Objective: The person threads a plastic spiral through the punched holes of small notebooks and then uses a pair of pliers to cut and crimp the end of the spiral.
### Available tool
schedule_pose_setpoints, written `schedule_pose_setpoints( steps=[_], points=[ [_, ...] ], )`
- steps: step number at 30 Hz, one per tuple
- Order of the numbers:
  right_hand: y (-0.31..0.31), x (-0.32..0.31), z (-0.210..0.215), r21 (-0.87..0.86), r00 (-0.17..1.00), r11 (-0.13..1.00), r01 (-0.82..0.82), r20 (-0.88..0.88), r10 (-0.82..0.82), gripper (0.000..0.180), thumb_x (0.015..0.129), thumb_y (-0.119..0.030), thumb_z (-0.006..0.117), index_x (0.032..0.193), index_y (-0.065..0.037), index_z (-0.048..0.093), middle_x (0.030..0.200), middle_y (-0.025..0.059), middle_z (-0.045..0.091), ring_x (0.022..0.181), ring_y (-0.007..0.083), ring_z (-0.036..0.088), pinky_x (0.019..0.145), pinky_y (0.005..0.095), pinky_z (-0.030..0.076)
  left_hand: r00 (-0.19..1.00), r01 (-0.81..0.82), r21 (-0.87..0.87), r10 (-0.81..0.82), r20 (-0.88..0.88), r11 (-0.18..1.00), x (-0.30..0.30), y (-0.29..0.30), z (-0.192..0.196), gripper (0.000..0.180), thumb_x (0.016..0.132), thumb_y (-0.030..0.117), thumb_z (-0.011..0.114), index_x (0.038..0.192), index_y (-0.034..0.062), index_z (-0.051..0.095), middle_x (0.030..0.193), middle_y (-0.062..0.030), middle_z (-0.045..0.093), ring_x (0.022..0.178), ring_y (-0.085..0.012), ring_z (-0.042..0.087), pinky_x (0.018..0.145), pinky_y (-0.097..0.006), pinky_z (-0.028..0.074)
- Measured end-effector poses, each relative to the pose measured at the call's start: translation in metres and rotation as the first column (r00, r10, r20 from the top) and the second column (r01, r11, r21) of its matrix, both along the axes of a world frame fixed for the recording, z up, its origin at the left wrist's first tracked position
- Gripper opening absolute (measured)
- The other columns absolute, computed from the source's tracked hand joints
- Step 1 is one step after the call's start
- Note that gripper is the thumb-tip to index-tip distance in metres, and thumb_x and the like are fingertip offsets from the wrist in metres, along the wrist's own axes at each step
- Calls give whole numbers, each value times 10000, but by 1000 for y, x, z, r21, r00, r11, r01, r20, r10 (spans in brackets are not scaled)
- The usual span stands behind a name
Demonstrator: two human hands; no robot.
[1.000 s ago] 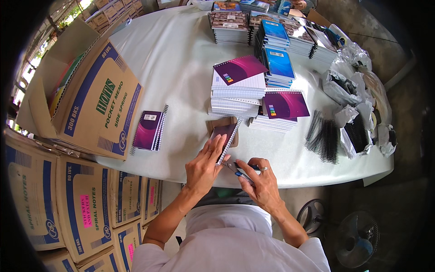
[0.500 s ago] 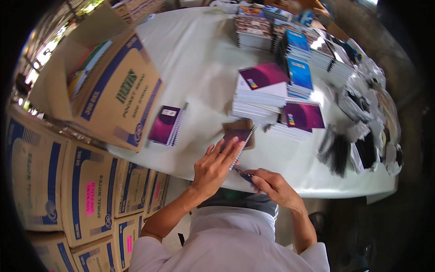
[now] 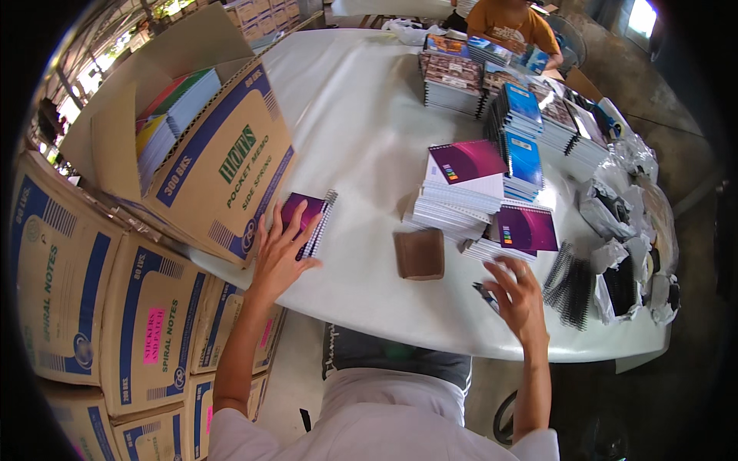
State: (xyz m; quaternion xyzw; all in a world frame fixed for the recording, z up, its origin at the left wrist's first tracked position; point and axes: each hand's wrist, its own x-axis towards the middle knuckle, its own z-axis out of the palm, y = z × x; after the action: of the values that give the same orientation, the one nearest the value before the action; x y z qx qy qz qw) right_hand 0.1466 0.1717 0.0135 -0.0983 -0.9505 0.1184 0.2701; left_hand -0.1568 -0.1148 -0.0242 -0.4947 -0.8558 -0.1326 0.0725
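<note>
At the left side of the table, my left hand (image 3: 283,247) lies with fingers spread over a small pile of purple-covered spiral notebooks (image 3: 327,219); their coil edges face right. My right hand (image 3: 516,296) is raised above the table's near edge, its fingers closed round dark-handled pliers (image 3: 486,293) that point left. Between my hands sits a brown square block (image 3: 420,255). Beyond it stands a tall stack of loose white pages with a purple cover (image 3: 467,161) on top. A lower stack with purple covers (image 3: 527,228) lies just beyond my right hand.
A large open carton (image 3: 223,173) of notebooks stands at the left, with more cartons (image 3: 154,323) below. Blue notebooks (image 3: 524,161) and other stacks fill the far right. Black coils (image 3: 570,286) and plastic bags (image 3: 615,200) lie right. A person in orange (image 3: 503,23) is at the far side.
My left hand has moved left from the notebook over the brown block to the small pile. That notebook no longer lies on the block. My right hand has moved right with the pliers.
</note>
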Motion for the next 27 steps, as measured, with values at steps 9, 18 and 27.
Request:
schedule_pose_setpoints(
  steps=[9, 18, 27],
  points=[
    [79, -184, 84, -39, 767, 922, -385, 542, 343, 603, 676, -100, 810, 1253, -151, 642, 1394, 112, 489, 1275, 330, 465, 1099, 438, 396, 970, 225, 327, -243, 17, 918, 58, 97, 26, 566, 849, 119, 715, 1391, 196, 568, 1570, -70, 353, 1477, -436, 175, 1137, -623, 218],
    [81, -189, 91, -231, 753, 876, -423, 448, 482, 571, 651, -62, 829, 1193, -65, 652, 1267, 160, 570, 1210, 358, 522, 1053, 405, 426, 961, 156, 420, -236, 146, 894, 52, 80, 7, 503, 851, -6, 660, 1332, 135, 618, 1557, -118, 364, 1474, -437, 200, 1147, -600, 208],
    [85, -196, 86, -149, 727, 884, -442, 518, 451, 532, 727, -130, 786, 1219, -76, 590, 1277, 110, 545, 1183, 325, 518, 1082, 410, 403, 944, 184, 463, -287, 162, 867, 56, 90, 7, 512, 833, -67, 638, 1306, 128, 647, 1555, -124, 376, 1485, -415, 199, 1146, -582, 198]
  ],
)
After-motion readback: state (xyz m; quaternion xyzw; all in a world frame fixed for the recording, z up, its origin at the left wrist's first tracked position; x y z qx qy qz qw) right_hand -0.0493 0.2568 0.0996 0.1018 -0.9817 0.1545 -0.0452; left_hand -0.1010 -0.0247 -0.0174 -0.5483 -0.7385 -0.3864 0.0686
